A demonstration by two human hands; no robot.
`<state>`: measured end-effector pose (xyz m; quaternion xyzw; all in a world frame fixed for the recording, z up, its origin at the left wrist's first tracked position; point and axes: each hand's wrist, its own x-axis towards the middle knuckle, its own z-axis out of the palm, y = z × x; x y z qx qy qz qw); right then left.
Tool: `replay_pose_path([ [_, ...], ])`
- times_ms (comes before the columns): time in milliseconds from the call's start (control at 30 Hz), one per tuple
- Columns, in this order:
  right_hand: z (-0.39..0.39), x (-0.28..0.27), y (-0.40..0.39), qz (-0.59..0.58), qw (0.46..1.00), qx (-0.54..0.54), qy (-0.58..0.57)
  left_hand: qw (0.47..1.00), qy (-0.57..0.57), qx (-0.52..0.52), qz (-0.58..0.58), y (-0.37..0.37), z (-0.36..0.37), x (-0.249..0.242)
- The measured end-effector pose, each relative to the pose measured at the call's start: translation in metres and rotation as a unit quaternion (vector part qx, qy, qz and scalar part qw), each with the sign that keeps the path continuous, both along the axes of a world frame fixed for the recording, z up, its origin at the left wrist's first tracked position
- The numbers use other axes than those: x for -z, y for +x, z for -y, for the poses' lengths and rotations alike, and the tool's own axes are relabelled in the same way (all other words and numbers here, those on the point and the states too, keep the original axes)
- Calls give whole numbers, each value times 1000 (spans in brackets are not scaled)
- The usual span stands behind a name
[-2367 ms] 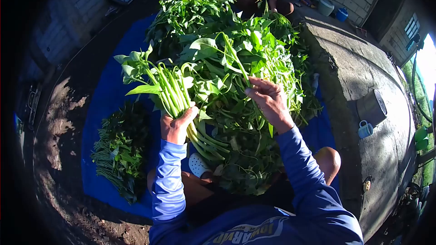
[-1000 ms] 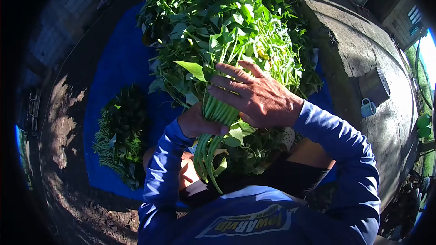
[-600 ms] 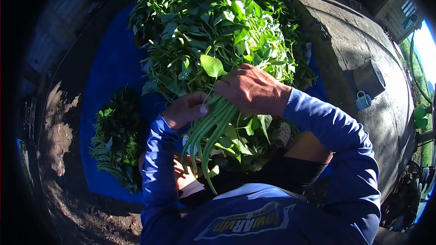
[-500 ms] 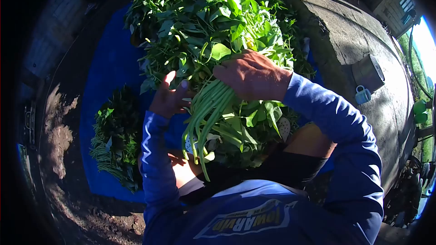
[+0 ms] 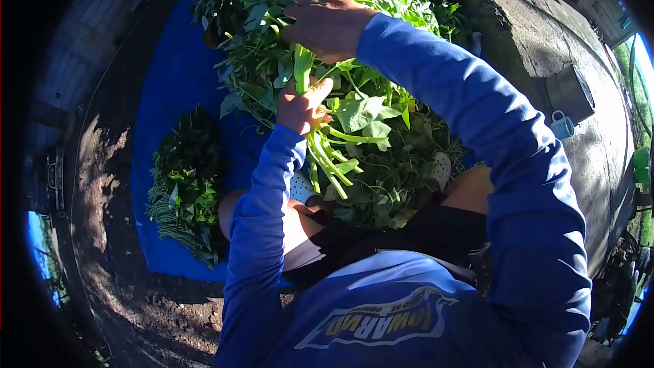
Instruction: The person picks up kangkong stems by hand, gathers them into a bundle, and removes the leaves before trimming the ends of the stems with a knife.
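Observation:
My left hand is closed round a bunch of leafy green stems, whose cut ends hang below the fist toward my lap. Their upper part rises out of the fist to just under my right hand. That hand is over the leaf pile with its fingers apart, at the top of the bunch; whether it touches the stems is hard to see. Broad green leaves stick out to the right of my left hand. The large heap of leafy greens lies beyond both hands.
A blue sheet lies on the ground under the greens. Bundled greens rest on it at the left. More cuttings lie between my feet, by a perforated shoe. A mug and a metal container stand on the concrete ledge.
My left hand, open beside the stems before, now grips a bunch. My right hand, closed on long stems before, has moved up and away with its fingers spread. The view has shifted slightly.

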<state>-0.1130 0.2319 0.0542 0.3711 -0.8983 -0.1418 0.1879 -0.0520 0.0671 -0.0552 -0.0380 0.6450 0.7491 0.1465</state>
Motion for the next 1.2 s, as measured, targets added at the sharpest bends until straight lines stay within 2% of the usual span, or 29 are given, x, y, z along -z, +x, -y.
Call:
replay_pose_path([
  [33,1,-9,9,-34,997,4,-66,998,-54,-12,-41,-11,7,18],
  [67,0,-18,20,-66,989,9,-133,995,-84,-23,-39,-11,9,16],
  [133,-4,-42,56,74,931,-59,-352,980,-133,-43,-141,-26,22,45],
  [200,-3,-35,110,269,867,26,-419,978,-130,-66,-150,-27,26,48],
  [233,3,-18,133,252,864,-19,-434,972,-136,-91,-170,-32,25,54],
  [267,7,8,151,236,860,-61,-449,971,-176,-78,-138,-32,21,43],
  [333,22,50,171,138,851,30,-506,960,-213,-97,-153,-41,19,68],
  [367,22,62,172,126,842,79,-518,982,-141,-99,-80,-30,16,57],
  [400,14,76,169,114,848,68,-512,993,-65,-102,-12,-22,10,40],
  [433,7,80,171,140,822,104,-542,995,-24,-96,-14,-19,11,34],
  [467,3,83,174,168,791,139,-571,996,-4,-85,37,-21,12,28],
  [500,-3,86,175,171,765,136,-605,998,14,-53,45,-18,15,22],
  [533,-10,92,176,194,764,158,-595,998,33,-20,52,-14,16,16],
  [600,-13,111,175,240,701,174,-648,995,89,-24,41,-6,15,8],
  [667,-13,134,176,377,596,257,-661,982,136,-114,62,5,2,3],
  [733,-5,178,179,430,516,211,-710,984,97,-136,66,2,0,12],
  [767,0,195,183,486,449,194,-724,983,80,-149,67,5,-5,14],
  [800,12,197,186,470,378,157,-782,982,64,-163,66,7,-8,12],
  [833,10,196,189,484,407,163,-757,988,46,-138,45,8,-6,8],
  [867,3,194,190,496,437,167,-731,984,24,-174,29,12,-14,6],
  [933,-32,153,188,407,684,247,-552,982,-9,-191,5,3,-2,32],
  [967,-46,122,188,336,724,272,-537,980,-34,-195,4,8,-5,21],
  [1000,-56,122,185,153,755,267,-578,984,-30,-177,-15,1,1,29],
  [1033,-59,81,185,104,737,284,-604,985,-21,-170,-27,0,1,27],
  [1067,-57,62,184,45,700,210,-682,986,-15,-161,-35,4,2,24],
  [1100,-49,51,180,68,697,142,-700,981,-44,-187,-29,8,-6,18],
  [1133,-38,41,174,86,691,71,-714,983,-59,-170,-26,8,-6,19],
  [1200,-12,38,161,224,702,55,-674,982,-91,-166,-20,9,-14,14],
])
